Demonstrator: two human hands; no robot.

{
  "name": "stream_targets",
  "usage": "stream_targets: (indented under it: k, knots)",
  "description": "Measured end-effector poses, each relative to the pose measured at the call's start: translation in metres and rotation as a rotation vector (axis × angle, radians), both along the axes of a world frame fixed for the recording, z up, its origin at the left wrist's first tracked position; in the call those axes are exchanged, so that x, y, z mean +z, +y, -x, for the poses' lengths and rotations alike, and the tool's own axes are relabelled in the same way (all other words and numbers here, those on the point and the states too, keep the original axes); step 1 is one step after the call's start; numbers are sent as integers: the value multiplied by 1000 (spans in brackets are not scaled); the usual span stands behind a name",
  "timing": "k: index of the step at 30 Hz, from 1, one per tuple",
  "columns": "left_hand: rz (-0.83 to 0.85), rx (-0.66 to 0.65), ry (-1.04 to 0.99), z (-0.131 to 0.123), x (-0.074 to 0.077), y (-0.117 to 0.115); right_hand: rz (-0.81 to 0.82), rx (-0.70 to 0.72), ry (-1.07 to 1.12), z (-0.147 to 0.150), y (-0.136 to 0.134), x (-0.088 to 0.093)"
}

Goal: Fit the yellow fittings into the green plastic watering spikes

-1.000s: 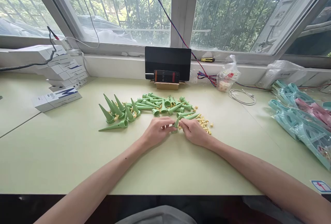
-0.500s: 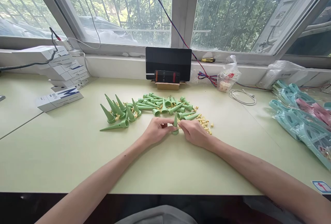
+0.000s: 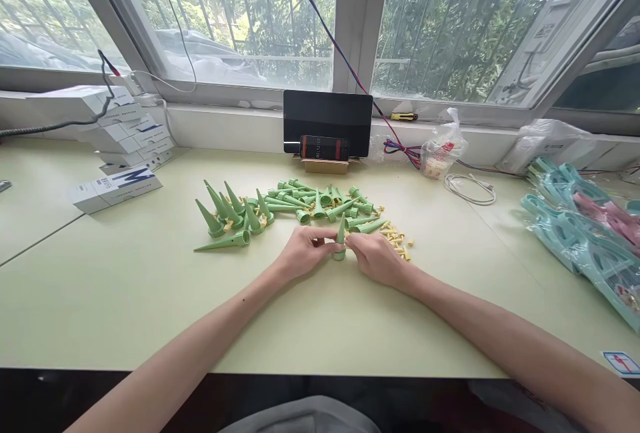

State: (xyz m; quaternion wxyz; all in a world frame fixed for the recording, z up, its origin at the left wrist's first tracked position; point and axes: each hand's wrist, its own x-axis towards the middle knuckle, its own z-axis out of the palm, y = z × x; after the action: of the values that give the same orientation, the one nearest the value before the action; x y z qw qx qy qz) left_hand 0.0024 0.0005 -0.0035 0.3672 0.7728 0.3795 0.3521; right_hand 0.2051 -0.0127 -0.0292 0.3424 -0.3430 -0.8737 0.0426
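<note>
Left hand (image 3: 305,251) pinches green cone (image 3: 341,228) upright between both hands, likely for steadiness; right hand (image 3: 376,256) curled closed at cone's side, contents hidden; yellow pegs (image 3: 395,236) just beyond right hand, presumably for easy reach

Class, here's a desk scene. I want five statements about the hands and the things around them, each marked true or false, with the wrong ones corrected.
1. The left hand holds a green cone. True.
2. That cone's tip points down. False: its tip points up.
3. Loose yellow pieces lie beside the right hand. True.
4. The phone lies flat between the two hands. False: the phone is propped up beyond them, in front of a larger dark screen.
5. White boxes are stacked toward the left of the picture. True.
</note>
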Motion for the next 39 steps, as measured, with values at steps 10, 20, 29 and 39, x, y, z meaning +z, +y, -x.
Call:
stream_targets:
  k: [10, 20, 29, 39]
  knots:
    - [-211, 57, 122, -1, -3, -3, 318, -43, 139, 2, 4, 10]
    - [-99, 37, 75, -3, 0, -3, 271, -2, 160, 1, 2, 7]
    - [-42, 0, 7, -1, 0, -2, 167, 72, 138, 0, 2, 4]
    - [-43, 2, 13, -4, 0, 1, 245, -27, 212, 4, -3, 8]
